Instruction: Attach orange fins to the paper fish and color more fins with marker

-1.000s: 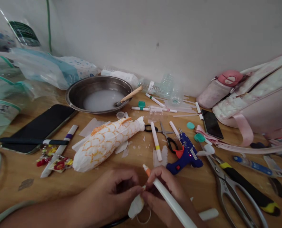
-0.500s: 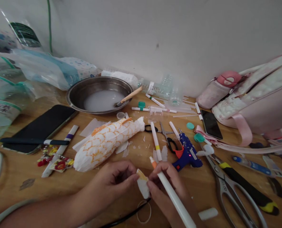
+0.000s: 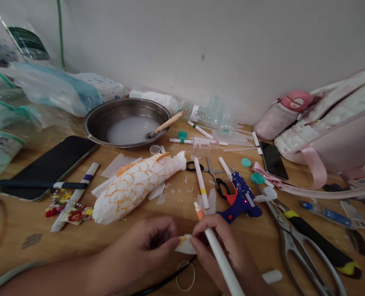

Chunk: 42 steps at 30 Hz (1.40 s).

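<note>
Between my two hands is a small white piece with a yellow-orange patch (image 3: pixel 186 245), perhaps stiff paper. My left hand (image 3: pixel 151 246) pinches its left end between thumb and fingers. The fingertips of my right hand (image 3: pixel 221 246) touch its right end. That same hand holds a white marker with an orange collar (image 3: pixel 219 251), its uncapped tip pointing up and away. Beyond my left hand lies a white papered fish (image 3: pixel 136 187) with orange scale lines and an orange fin. Just past my right hand are a marker with a yellow band (image 3: pixel 201 183) and a blue glue gun (image 3: pixel 245 197).
A metal bowl (image 3: pixel 90 137) of cloudy liquid holds a wooden-handled brush (image 3: pixel 169 122). At left lies a large phone (image 3: pixel 68 154). Large scissors (image 3: pixel 288 238) and a black-yellow tool (image 3: pixel 320 242) lie right. Plastic bottles (image 3: pixel 214 111) and a pink bag (image 3: pixel 336 139) stand behind.
The small white piece has been turned from upright to nearly level between my fingers. The camera view has shifted slightly; the marker stays in my right hand.
</note>
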Motion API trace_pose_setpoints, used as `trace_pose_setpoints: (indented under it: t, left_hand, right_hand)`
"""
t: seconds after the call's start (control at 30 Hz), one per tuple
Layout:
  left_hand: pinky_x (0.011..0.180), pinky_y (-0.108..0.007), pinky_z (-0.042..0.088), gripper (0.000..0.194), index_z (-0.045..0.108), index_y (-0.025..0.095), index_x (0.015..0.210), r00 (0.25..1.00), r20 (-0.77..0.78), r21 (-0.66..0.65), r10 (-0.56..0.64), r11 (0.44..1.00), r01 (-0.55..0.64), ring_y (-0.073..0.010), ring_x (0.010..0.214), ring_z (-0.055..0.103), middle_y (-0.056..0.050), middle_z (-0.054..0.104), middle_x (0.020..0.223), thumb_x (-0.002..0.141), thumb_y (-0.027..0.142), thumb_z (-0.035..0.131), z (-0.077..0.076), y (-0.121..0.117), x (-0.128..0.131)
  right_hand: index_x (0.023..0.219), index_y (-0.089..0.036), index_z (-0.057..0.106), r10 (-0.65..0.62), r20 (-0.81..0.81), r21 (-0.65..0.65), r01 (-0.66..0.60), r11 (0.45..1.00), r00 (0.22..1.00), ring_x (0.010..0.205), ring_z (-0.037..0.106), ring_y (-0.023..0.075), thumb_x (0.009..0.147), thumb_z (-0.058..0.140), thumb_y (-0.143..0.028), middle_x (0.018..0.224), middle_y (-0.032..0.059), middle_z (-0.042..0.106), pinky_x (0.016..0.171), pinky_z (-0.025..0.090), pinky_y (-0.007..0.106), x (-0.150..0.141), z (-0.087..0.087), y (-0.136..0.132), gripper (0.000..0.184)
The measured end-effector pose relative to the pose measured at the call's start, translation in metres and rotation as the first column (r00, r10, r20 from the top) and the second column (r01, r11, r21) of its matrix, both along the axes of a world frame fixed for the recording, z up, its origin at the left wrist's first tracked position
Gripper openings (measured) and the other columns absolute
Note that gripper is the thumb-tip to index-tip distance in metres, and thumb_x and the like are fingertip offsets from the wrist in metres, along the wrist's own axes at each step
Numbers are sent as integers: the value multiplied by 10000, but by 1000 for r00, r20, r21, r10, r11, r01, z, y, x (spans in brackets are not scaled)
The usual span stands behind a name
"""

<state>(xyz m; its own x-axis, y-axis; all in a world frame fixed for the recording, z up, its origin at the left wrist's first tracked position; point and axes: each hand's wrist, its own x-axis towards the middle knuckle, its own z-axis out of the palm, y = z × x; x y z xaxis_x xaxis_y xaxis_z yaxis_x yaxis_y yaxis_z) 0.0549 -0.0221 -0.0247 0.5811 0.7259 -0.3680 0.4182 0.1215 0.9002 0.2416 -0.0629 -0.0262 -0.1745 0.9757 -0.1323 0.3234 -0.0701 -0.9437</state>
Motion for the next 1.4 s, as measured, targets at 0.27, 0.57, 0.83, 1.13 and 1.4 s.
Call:
trace_pose_setpoints:
  t: [0.27,0.57,0.83,1.13,1.4]
  left_hand:
    - [462,-203,283,254,422,208,646,993,95,24,69,997,-71,-101,513,304,77,342,566,808,398,470,-11,1,-1]
    - [841,-228,516,295,551,234,1121,974,123,532,-188,841,95,-158,938,651,-29,684,1050,847,133,592,-5,-5,-10]
    - [757,-293,539,258,546,202,1171,969,-169,930,-182,297,218,-213,792,706,-64,755,965,914,203,568,-4,-3,-20]
    - [924,-354,402,282,636,254,1049,995,-101,969,2,227,98,-187,932,680,11,764,939,993,128,390,1,-16,-21]
    - [863,-317,364,355,604,430,1091,936,-98,980,338,196,31,-144,727,705,161,761,777,900,131,626,-14,-40,-21]
  right_hand:
    - [830,-274,546,-97,-76,-107,88,990,992,517,452,66,765,600,-187,613,-88,489,469,340,131,-5,-3,0,121]
    - [806,-254,567,-131,-142,-193,102,976,981,544,454,75,741,627,-172,640,-78,541,514,351,168,-6,-1,-2,121]
    - [803,-244,549,-267,-474,-307,127,943,839,547,536,58,754,750,-352,678,-84,570,520,438,150,-9,-6,-2,233]
    - [734,-210,563,-376,-511,-371,197,908,773,496,477,11,648,851,-382,599,-103,565,472,393,77,-21,1,-4,346]
    - [773,-206,554,-369,-620,-428,95,899,693,490,621,46,652,847,-396,612,-91,630,472,475,117,-18,2,-4,370]
